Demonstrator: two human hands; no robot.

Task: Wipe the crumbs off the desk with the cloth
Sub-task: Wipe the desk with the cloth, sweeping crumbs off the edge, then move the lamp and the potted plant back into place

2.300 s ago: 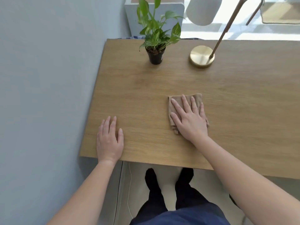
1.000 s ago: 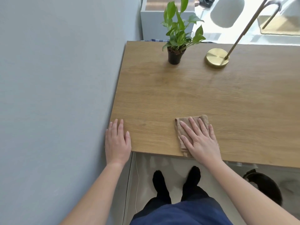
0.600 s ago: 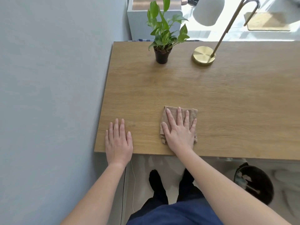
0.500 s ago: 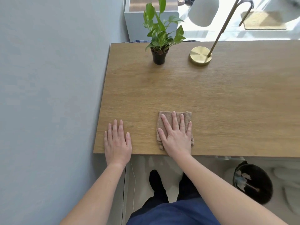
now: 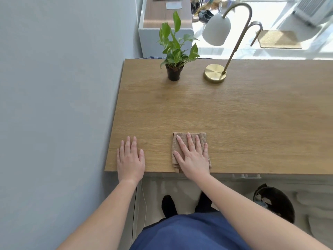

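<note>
Cloth [image 5: 182,141], brown and folded into a rough square, lies at the near edge of the wooden surface [image 5: 234,120], one corner hanging slightly over the lip. The right hand [image 5: 193,157] presses flat on top of it, fingers spread and straight, palm down; its grip is not curled around the fabric, only laid on it. The left hand [image 5: 130,158] rests flat on the bare wood near the near-left corner, well apart from the cloth, fingers together and extended, with nothing in its grip. Any crumbs are too small to make out on the wood grain. Below the edge stand two dark-socked feet on the floor, and a dark bin [image 5: 273,202] sits to the right under the surface. Toward the far edge a small potted plant [image 5: 173,69] stands upright, and just right of it the round brass base of a lamp [image 5: 215,73], whose curved stem carries a white shade [image 5: 216,29].
</note>
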